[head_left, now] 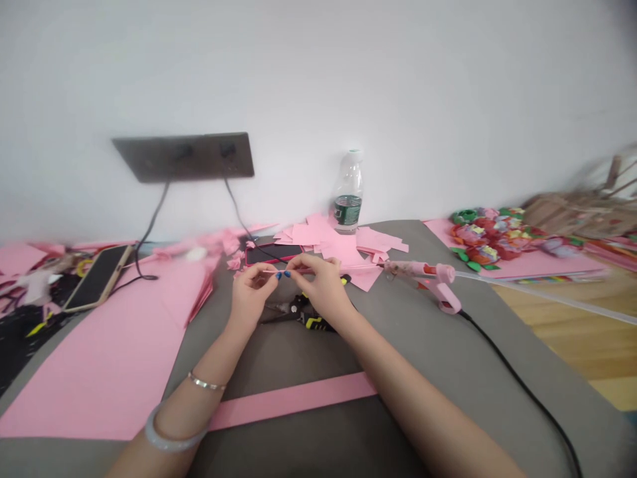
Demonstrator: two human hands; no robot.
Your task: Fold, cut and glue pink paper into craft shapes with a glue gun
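At the far left, a phone with a pale frame (pixel 98 277) lay among pink and dark scraps, and beside it large sheets of pink paper (pixel 104 358) spread over the grey table (pixel 497 345). Above them, a dark socket panel (pixel 184 159) was set on the white wall, with two dark cables hanging from it. The left hand (pixel 249 289), its arm ringed by a silver bracelet (pixel 206 383) and a thick pale bangle (pixel 172 441), was raised over the middle of the table, its thumb and fingers pinched on a thin pink piece (pixel 270 271). Just behind the hands lay a dark device with a bright pink edge (pixel 273 253). Below and between the hands, black and yellow pliers (pixel 298 313) lay on the table, partly covered by the right forearm and hand, and nearer the wearer a long pink strip (pixel 293 401) ran crosswise, both its ends hidden at the arms. The right hand (pixel 318 282) met the left at the fingertips, closed on the same thin piece, which was too small and blurred for its shape to be told. Cut pink papers (pixel 343 249) were heaped behind it, in front of a clear bottle with a green label (pixel 348 209). Farther right, a pink glue gun (pixel 432 282) pointed left, a translucent stick (pixel 542 293) extending from its back, and beyond it colourful paper flowers (pixel 490 232) rested on pink sheets.
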